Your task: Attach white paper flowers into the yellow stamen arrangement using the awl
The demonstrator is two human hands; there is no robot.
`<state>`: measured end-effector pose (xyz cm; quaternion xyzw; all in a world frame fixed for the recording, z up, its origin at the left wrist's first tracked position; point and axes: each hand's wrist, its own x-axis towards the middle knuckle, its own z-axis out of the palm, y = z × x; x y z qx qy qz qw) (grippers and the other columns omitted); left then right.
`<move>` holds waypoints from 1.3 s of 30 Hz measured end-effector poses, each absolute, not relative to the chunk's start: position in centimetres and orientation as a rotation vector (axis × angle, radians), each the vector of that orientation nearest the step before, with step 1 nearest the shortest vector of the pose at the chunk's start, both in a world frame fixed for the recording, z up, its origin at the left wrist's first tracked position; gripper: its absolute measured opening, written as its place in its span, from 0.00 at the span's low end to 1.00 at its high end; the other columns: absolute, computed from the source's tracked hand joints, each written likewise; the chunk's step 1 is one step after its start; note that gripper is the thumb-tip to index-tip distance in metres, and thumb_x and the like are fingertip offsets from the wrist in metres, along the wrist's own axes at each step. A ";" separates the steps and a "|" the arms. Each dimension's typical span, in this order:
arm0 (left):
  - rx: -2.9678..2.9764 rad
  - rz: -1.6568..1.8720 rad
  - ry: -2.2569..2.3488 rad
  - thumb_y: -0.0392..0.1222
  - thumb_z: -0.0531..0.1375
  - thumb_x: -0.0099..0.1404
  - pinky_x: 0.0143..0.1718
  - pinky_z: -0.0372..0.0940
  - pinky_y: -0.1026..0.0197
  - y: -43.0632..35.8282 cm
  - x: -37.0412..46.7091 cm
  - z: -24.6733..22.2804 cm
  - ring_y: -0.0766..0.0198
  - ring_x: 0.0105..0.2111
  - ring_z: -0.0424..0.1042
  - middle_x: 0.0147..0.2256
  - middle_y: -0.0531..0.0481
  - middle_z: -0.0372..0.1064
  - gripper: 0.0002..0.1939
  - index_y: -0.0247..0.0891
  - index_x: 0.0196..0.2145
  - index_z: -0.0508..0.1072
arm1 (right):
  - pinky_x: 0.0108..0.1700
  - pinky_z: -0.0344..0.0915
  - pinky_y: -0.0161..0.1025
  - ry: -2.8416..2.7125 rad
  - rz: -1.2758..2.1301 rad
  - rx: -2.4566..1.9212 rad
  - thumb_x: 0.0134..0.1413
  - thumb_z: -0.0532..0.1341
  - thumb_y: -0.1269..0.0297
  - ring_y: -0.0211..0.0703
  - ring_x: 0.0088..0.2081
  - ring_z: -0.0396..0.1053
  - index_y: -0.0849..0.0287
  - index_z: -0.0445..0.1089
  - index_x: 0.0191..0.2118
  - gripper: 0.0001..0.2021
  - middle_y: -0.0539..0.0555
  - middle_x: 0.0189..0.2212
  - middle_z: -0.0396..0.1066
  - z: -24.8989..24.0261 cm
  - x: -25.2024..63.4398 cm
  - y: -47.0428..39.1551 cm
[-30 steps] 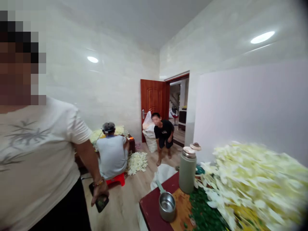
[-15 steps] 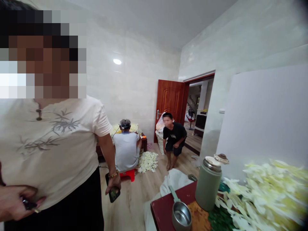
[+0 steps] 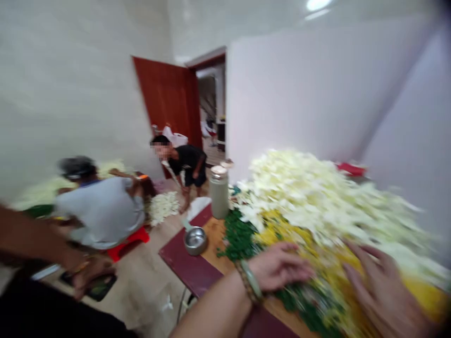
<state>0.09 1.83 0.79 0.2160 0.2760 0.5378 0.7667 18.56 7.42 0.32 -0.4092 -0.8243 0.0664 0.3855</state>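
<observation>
My left hand (image 3: 280, 268), with a pale green bangle on its wrist, hovers over or touches yellow pieces (image 3: 278, 227) and green pieces (image 3: 243, 237) on the table. Its fingers stretch to the right, somewhat blurred, with nothing visible in them. To the right, my right hand (image 3: 384, 284) has its fingers apart over the yellow pieces, at the near edge of a large heap of white flower petals (image 3: 303, 183). Whether either hand touches the pieces is hard to tell. No held thing shows in either hand.
On the dark red table (image 3: 183, 267) stand a green thermos (image 3: 219, 195) and a metal cup (image 3: 195, 241) with a handle. One person (image 3: 100, 206) sits on a red stool (image 3: 130, 244); another (image 3: 188, 162) bends near the door (image 3: 172, 103). Nearby, a person's hand (image 3: 89, 277) holds a phone.
The view has swung right and down, so the table and petal heap now show more fully. Both my hands have come into view. The standing person is now mostly out of view at left.
</observation>
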 end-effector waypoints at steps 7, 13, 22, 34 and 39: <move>0.376 1.227 0.547 0.27 0.56 0.57 0.44 0.65 0.64 3.0 -1.8 0.7 0.62 0.39 0.72 0.37 0.42 0.72 0.06 0.31 0.34 0.67 | 0.48 0.63 0.43 -2.179 0.363 -0.994 0.58 0.45 0.69 0.43 0.45 0.65 0.57 0.62 0.48 0.15 0.58 0.41 0.66 2.5 16.5 4.5; 0.429 1.218 0.601 0.29 0.57 0.58 0.42 0.67 0.65 2.7 -1.4 0.7 0.63 0.40 0.72 0.38 0.42 0.71 0.06 0.32 0.34 0.67 | 0.43 0.64 0.43 -2.262 0.403 -1.120 0.59 0.46 0.68 0.44 0.42 0.68 0.57 0.62 0.48 0.15 0.57 0.41 0.70 2.8 16.9 3.5; 0.496 1.157 0.648 0.29 0.59 0.56 0.25 0.63 0.76 2.7 -1.0 0.6 0.76 0.22 0.66 0.25 0.51 0.68 0.10 0.33 0.37 0.69 | 0.37 0.55 0.42 -2.291 -0.208 -1.091 0.56 0.49 0.74 0.45 0.34 0.62 0.56 0.67 0.45 0.15 0.56 0.33 0.67 4.7 18.8 4.6; 0.423 1.195 0.720 0.25 0.57 0.56 0.29 0.65 0.76 2.7 -0.9 0.9 0.74 0.27 0.69 0.27 0.47 0.69 0.06 0.28 0.32 0.72 | 0.36 0.51 0.39 -2.434 -0.200 -1.026 0.53 0.52 0.75 0.43 0.32 0.59 0.58 0.69 0.38 0.11 0.53 0.28 0.67 4.3 18.4 4.2; 0.400 1.221 0.703 0.26 0.57 0.56 0.26 0.65 0.76 2.9 -0.9 0.6 0.75 0.24 0.68 0.25 0.49 0.68 0.04 0.27 0.31 0.72 | 0.35 0.53 0.38 -2.387 -0.199 -0.998 0.53 0.52 0.76 0.43 0.31 0.58 0.61 0.69 0.37 0.11 0.54 0.27 0.66 4.2 18.4 4.2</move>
